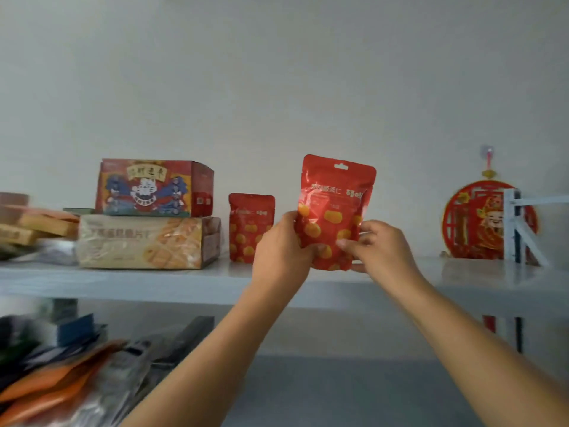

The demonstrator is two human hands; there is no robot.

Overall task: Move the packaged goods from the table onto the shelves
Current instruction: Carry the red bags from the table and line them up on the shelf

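Pouch upright above the shelf, left hand and right hand both gripping it.

We find printing on several things, yet almost none of it reads clearly. The red pouch at the centre of the frame carries a line of pale Chinese characters across its upper half and a short orange logo to their right; both are too blurred for us to make out. The second red pouch, left of it on the shelf, shows the same layout, equally unclear. The red box at left centre bears a cream banner with four dark characters we cannot read surely. The pale wrapped pack under it has a row of grey characters, also illegible.
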